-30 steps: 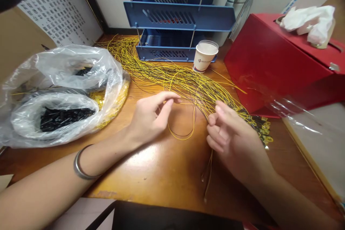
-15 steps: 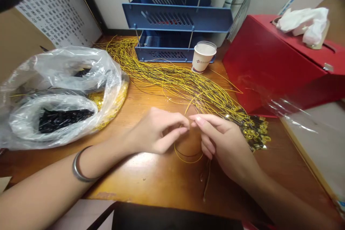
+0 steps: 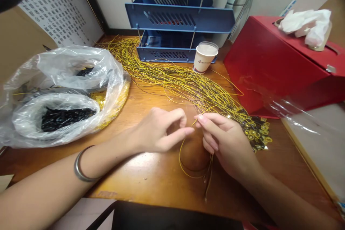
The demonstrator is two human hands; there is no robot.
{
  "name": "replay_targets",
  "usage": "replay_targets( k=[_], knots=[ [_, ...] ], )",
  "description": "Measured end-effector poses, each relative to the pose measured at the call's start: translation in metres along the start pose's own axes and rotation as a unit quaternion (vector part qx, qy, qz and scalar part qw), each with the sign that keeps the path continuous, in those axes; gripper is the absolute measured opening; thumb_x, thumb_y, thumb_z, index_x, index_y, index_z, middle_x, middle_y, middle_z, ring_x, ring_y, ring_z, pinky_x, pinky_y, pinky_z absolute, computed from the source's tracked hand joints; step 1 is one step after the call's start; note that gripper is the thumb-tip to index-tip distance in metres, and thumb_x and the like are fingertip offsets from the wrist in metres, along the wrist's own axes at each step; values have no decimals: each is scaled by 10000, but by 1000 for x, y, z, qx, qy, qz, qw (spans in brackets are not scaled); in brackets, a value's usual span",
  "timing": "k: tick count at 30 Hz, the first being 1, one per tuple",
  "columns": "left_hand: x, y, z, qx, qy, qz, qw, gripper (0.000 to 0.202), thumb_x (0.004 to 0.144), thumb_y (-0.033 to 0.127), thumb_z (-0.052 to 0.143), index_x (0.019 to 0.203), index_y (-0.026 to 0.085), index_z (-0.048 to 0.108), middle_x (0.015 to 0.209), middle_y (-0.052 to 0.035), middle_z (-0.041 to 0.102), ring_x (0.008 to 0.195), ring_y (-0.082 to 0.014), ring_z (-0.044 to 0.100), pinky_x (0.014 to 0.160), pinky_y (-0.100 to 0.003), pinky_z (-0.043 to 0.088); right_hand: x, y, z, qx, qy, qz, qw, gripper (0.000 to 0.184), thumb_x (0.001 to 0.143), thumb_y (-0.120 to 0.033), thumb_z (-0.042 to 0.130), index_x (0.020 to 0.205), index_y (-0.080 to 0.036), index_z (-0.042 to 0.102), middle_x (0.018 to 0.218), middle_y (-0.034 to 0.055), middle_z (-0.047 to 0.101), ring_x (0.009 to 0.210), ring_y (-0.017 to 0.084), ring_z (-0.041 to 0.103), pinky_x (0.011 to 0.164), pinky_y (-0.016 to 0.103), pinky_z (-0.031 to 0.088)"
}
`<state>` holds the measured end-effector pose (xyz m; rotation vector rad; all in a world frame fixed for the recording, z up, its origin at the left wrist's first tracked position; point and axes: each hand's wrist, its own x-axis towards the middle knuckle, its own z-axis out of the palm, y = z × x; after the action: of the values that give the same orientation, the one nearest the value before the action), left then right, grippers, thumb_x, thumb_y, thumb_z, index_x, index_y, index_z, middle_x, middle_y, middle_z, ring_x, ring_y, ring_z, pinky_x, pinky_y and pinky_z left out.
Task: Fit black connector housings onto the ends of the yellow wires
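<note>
A thin yellow cord [image 3: 181,161] loops down between my hands, its strands hanging below the right palm over the table. My right hand [image 3: 229,140] pinches the cord between thumb and forefinger. Just left of that pinch, my left hand [image 3: 164,129] has its thumb stretched out and its forefinger curled, with a gap between the two tips. A metal bangle circles the left wrist. Behind the hands lies a long bundle of yellow and dark cords [image 3: 167,73], ending at the right in a heap of small yellow and black pieces [image 3: 254,131].
At the left, a clear plastic bag [image 3: 113,61] holds black pieces [image 3: 61,118] and yellow pieces. A blue tray rack [image 3: 178,18] and a paper cup [image 3: 204,59] stand at the back. A red box [image 3: 258,61] with tissues on top is at the right.
My left thumb and forefinger have parted. The cord loop between the hands hangs lower and wider, and the right hand still pinches the cord.
</note>
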<state>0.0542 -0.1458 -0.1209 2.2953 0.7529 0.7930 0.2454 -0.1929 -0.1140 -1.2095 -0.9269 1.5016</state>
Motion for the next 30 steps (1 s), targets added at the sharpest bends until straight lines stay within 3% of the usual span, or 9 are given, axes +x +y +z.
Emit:
replay_targets(
  k=[3, 6, 10, 15, 19, 23, 30],
  knots=[
    [3, 1, 1, -46, -20, -51, 997, 259, 932, 331, 591, 783, 125, 641, 549, 26, 598, 450, -49, 467, 466, -169, 331, -2, -2, 1, -53, -7, -14, 998, 241, 830, -405, 749, 807, -167, 722, 431, -84, 390, 374, 34, 326, 375, 169, 307],
    [6, 3, 1, -127, -62, -77, 987, 237, 952, 303, 560, 908, 125, 710, 714, -16, 722, 545, -66, 569, 523, -165, 404, -5, -7, 3, -104, -26, -45, 993, 252, 847, -380, 728, 755, -146, 726, 476, -66, 413, 410, 42, 384, 394, 179, 317],
    [6, 5, 0, -186, -67, -107, 974, 275, 969, 293, 539, 882, 115, 731, 812, -50, 763, 678, -109, 673, 620, -186, 481, -8, -10, 5, -129, -16, -81, 988, 249, 863, -351, 705, 730, -141, 727, 523, -47, 471, 423, 41, 415, 401, 182, 329],
    [6, 6, -2, -194, -60, -86, 975, 301, 985, 259, 510, 851, 106, 732, 799, -53, 759, 719, -114, 692, 688, -189, 502, -7, -7, 3, -132, 6, -92, 987, 222, 856, -363, 713, 789, -154, 742, 562, -34, 536, 420, 36, 409, 390, 176, 329],
    [6, 7, -2, -169, -17, -63, 983, 275, 986, 229, 499, 878, 116, 725, 734, -28, 746, 612, -83, 652, 598, -164, 471, -6, -7, 3, -123, 22, -103, 987, 209, 843, -352, 723, 766, -158, 730, 464, -57, 472, 398, 42, 397, 380, 165, 311],
    [5, 9, -1, -147, -7, -43, 988, 235, 952, 204, 541, 842, 96, 719, 629, -20, 709, 490, -69, 591, 493, -154, 426, -5, -8, 5, -122, 24, -91, 988, 222, 841, -356, 723, 751, -153, 712, 484, -44, 516, 403, 42, 404, 379, 164, 309],
    [4, 10, 0, -139, -14, -35, 990, 241, 932, 191, 535, 796, 79, 699, 640, -59, 713, 538, -102, 646, 524, -165, 466, -6, -11, 7, -136, 0, -105, 985, 172, 851, -278, 704, 727, -159, 696, 468, -58, 483, 410, 46, 405, 391, 182, 304]
  ],
)
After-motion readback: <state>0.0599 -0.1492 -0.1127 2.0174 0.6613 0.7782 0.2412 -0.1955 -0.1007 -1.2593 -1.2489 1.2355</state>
